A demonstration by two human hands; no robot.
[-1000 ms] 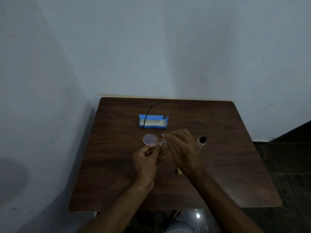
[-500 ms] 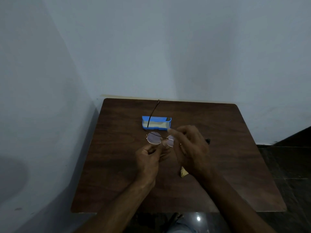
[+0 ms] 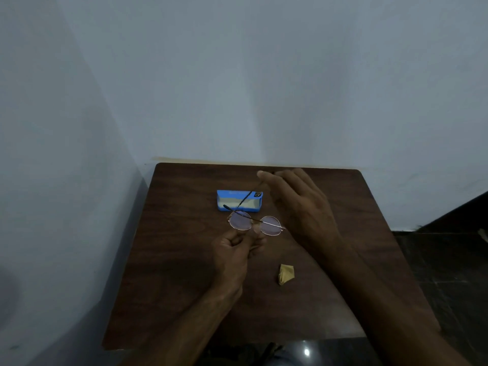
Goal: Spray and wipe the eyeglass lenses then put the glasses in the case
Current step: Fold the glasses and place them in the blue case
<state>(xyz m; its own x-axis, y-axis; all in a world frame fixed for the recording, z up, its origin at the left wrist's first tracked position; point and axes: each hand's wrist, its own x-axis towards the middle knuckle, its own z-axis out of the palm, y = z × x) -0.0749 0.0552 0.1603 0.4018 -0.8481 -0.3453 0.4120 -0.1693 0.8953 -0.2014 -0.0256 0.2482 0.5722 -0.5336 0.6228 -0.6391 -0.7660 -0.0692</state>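
Round thin-rimmed eyeglasses (image 3: 254, 224) hang above the middle of the table, lenses facing me. My left hand (image 3: 235, 253) pinches them from below at the bridge. One temple lies folded behind the lenses; the other sticks out away from me. My right hand (image 3: 298, 200) reaches forward over the table, its fairly straight fingers touching the far end of that temple. The blue glasses case (image 3: 239, 201) lies just behind the glasses. A crumpled yellow cloth (image 3: 285, 273) lies on the table to the right of my left wrist. The spray bottle is hidden behind my right hand.
The dark wooden table (image 3: 171, 286) stands in a corner, with pale walls at its back and left sides. Dark floor shows to the right of the table.
My right hand left the right lens and moved forward to the tip of the extended temple. The glasses turned so both lenses show. The yellow cloth now lies uncovered.
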